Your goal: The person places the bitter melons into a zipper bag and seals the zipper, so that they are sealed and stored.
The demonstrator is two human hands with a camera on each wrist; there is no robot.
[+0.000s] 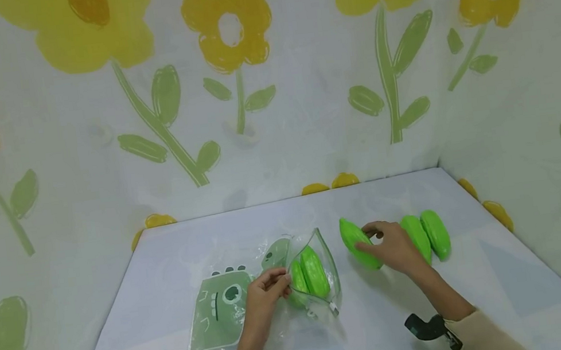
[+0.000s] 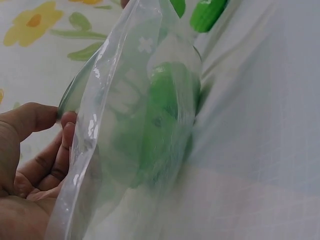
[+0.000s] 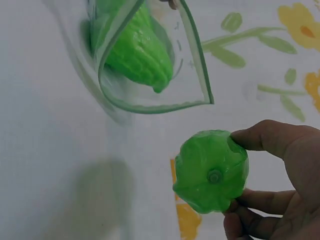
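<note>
My left hand (image 1: 265,298) pinches the rim of a clear zip bag (image 1: 330,256) with a green edge. The bag's mouth gapes toward the right, and two green bitter melons (image 1: 314,272) lie inside it. In the left wrist view, the thumb and fingers hold the film of the bag (image 2: 95,125), with a melon (image 2: 162,110) showing through. My right hand (image 1: 392,246) grips another bitter melon (image 1: 357,241) above the table, to the right of the bag's mouth. Its round end faces the right wrist view, where this melon (image 3: 212,172) sits between thumb and fingers.
Two more bitter melons (image 1: 435,234) lie side by side on the white table (image 1: 372,338), right of my right hand. Clear film printed with a green cartoon face (image 1: 223,314) lies at the left. A flower-patterned cloth wall (image 1: 304,109) stands behind the table.
</note>
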